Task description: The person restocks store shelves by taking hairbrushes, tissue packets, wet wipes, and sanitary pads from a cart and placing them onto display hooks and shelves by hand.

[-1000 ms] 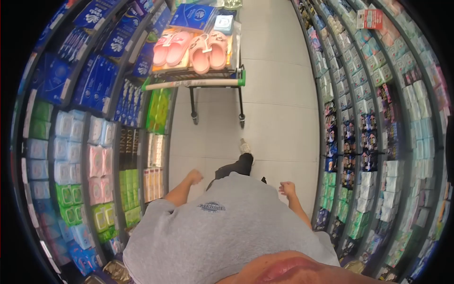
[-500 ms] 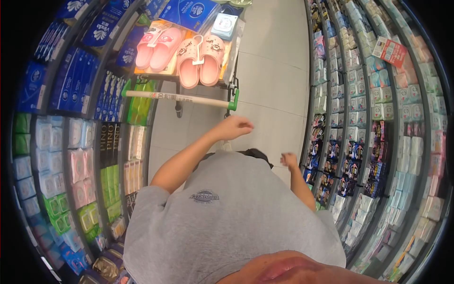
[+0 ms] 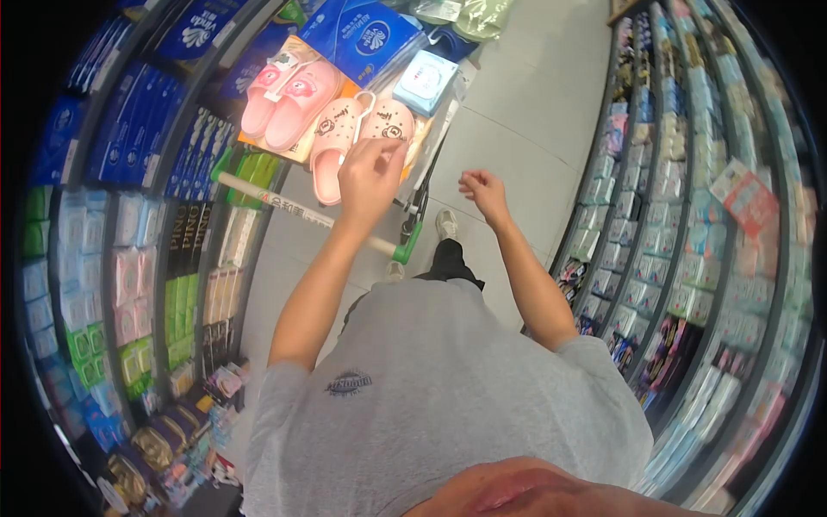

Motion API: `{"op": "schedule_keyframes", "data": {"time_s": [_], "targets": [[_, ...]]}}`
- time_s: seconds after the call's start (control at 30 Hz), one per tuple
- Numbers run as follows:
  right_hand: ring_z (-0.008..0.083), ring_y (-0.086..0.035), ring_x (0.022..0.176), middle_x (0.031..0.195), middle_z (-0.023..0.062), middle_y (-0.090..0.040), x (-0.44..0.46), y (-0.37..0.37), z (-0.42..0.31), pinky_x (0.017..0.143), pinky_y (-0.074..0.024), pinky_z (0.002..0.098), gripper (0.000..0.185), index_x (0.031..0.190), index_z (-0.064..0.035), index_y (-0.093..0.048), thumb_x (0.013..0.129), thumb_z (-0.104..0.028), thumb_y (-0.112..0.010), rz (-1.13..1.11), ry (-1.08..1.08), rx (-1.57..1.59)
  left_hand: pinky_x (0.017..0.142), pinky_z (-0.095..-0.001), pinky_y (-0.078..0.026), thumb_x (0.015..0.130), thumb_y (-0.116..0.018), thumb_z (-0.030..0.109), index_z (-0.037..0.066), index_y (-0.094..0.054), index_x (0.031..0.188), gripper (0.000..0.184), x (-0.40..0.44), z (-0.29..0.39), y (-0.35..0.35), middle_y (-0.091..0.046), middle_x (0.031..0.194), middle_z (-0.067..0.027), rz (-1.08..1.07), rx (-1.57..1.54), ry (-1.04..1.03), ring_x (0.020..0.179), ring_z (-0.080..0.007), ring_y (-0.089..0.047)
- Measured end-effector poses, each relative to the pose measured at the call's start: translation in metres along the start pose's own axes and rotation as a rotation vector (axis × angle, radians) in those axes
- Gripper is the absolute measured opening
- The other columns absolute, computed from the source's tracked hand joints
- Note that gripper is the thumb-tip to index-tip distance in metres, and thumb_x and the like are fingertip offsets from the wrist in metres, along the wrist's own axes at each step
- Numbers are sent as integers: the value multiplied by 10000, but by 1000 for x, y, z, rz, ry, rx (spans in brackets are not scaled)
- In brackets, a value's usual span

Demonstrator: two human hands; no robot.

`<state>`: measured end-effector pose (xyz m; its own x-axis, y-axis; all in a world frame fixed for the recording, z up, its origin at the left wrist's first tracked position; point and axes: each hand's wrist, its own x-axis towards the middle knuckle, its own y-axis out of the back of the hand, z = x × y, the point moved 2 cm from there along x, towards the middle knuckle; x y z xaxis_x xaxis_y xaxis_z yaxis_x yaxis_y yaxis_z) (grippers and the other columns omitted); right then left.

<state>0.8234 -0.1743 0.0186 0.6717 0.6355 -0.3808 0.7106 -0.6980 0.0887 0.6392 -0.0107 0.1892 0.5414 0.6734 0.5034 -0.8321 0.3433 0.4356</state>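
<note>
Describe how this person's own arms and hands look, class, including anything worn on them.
Short, plain grey sleeves leave both forearms bare. The left hand and right hand wear no gloves, and no watch or bracelet shows.

A pair of pale pink clogs (image 3: 336, 142), dark drawings on the uppers, lies in the cart near its handle (image 3: 306, 212) — soles down, side by side, toes pointing away from the bar. A white loop (image 3: 374, 100) shows between them — the clog on the right partly hidden.

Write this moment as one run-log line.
left hand: at pink clogs, contact unclear | right hand: beside cart, nothing visibly held | cart: clogs, pink slippers, blue pack
</note>
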Motion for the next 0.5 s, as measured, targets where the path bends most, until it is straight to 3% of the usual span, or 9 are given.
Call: {"op": "schedule_keyframes", "data": {"time_s": [0.17, 0.23, 0.27, 0.33, 0.5], "targets": [[141, -667, 760, 858, 65, -694, 76, -2, -77, 660, -519, 270, 282, 1045, 18, -656, 886, -213, -681, 0, 149, 108, 826, -425, -475, 762, -765, 182, 0, -631, 1096, 403, 47, -13, -50, -637, 1057, -182, -89, 208, 140, 957, -347, -604], [167, -668, 811, 861, 76, -691, 108, -1, -95, 696, -517, 289, 401, 1102, 36, -646, 858, -273, -724, 53, 329, 3, 869, -441, -458, 735, -789, 203, -19, -611, 1128, 485, 61, -24, -71, -624, 1092, -195, -59, 324, 68, 996, -367, -591], [167, -668, 811, 861, 76, -691, 117, -3, -108, 696, -517, 289, 401, 1102, 36, -646, 858, -273, -724, 32, 309, 9, 923, -445, -427, 706, -813, 228, -44, -582, 1167, 583, 67, -30, -79, -608, 1131, -205, -96, 336, 65, 1051, -375, -566], [208, -654, 917, 958, 117, -686, 129, -5, -134, 752, -509, 306, 500, 1147, 35, -638, 822, -326, -758, 76, 483, -58, 955, -442, -421, 697, -822, 275, -50, -569, 1195, 646, 75, -38, -90, -608, 1161, -214, -132, 436, 115, 1093, -376, -558], [275, -574, 1110, 1172, 193, -626, 149, -20, -154, 886, -478, 364, 520, 1148, 12, -656, 809, -369, -755, -7, 453, -116, 1015, -451, -376, 663, -841, 360, -56, -525, 1260, 793, 89, -32, -105, -615, 1175, -212, -141, 673, 198, 1128, -359, -555]]}}
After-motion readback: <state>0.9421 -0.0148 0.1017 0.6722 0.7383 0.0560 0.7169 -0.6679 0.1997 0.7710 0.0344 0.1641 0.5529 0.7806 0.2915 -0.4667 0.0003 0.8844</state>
